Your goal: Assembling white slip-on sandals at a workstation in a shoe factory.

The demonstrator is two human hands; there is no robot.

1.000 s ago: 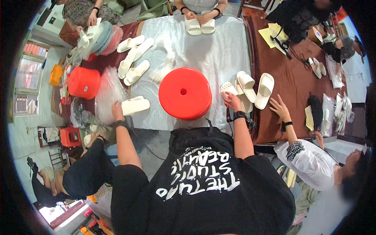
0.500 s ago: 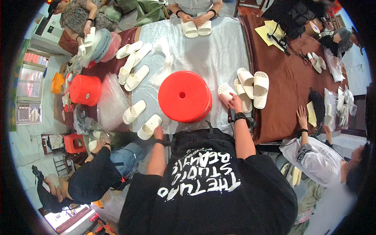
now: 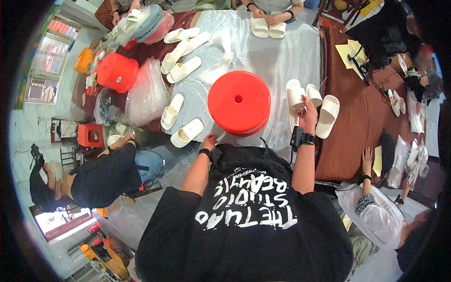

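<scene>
On the table under its shiny, pale plastic sheet (image 3: 289, 56), beside the round red plastic stool (image 3: 239, 110), the open-toed white slipper (image 3: 187, 133) had just left the loosely curled left hand (image 3: 210, 142), so seemed set down; it lay just left of that hand, with nothing visible in it. The right hand (image 3: 307, 114) had shifted to a broad-strapped white slipper (image 3: 294, 94), fingertips at its strap, grip firmness unclear.

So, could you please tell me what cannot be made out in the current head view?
In the head view:
part of a white slipper, covered by the right hand;
the table beneath the red stool, hidden by that stool;
the head of the person opposite, cut off by the upper edge.
</scene>
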